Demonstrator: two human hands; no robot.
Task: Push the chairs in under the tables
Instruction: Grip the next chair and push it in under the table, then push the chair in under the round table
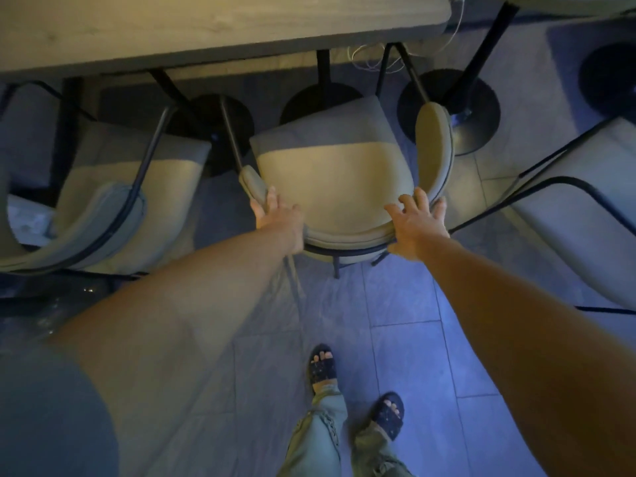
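Chairs are the business here, and the middle chair (335,180) is the one in hand — its seat front sits just under the edge of the wooden worktop (220,29), while its curved back is out over the floor. The left hand (275,215) wraps the back's left curve, its grip closed around the padded rim; the right hand (416,222) lies on the right curve with fingers spread, pressing rather than clasping. Judging by this, the pushing step is under way and not finished. Next move calls for an even shove from both arms, straight forward, so the chair's legs pass between the black round pedestal bases (447,108) instead of catching on them. Another chair (103,201) stands to the left, angled and partly out; a third (578,201) is at right. Grey floor tiles (406,339) under dim bluish light; the person's sandalled feet (323,366) stand well behind.
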